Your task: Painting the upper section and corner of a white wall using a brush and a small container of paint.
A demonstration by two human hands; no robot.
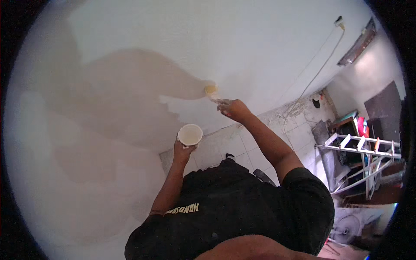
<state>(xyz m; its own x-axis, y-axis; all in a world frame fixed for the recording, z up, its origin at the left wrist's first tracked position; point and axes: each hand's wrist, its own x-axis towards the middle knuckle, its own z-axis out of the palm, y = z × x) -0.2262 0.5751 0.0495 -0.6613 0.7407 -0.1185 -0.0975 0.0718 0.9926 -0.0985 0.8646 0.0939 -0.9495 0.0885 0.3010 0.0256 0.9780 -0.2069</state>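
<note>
My right hand [231, 110] grips the handle of a paintbrush [211, 90] with yellowish bristles. The bristle end lies at the surface of the pale wall [247, 58]; whether it presses on the wall cannot be told. Lower and to the left, my left hand [186, 150] holds a round white plastic tub [190, 135] from beneath, its open mouth facing up. Pale liquid seems to be inside the tub, and white smears mark the fingers under it. A shadow and darker patches cover the wall left of the brush.
A white metal ladder [360, 143] stands at the right among piled items. A cable [312, 81] hangs from a plug in a socket [339, 23] on the wall down to the tiled floor [239, 146]. A fan [346, 230] is at the lower right.
</note>
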